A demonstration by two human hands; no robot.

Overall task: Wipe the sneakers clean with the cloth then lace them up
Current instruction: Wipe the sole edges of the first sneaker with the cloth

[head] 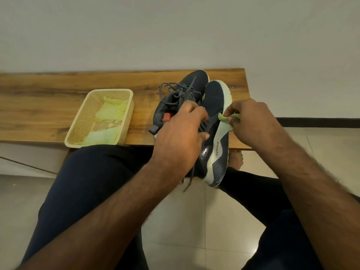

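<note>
Near sneaker overhangs the bench front edge at its rt end; basket well apart on the left. We grip it with left hand; right hand pinches green cloth on its pale sole. 2nd sneaker touches it, laces loose.

A navy sneaker with a pale sole lies tilted on its side against its loosely laced mate on the bench, a crumpled light-green cloth pressed to its sole.
</note>
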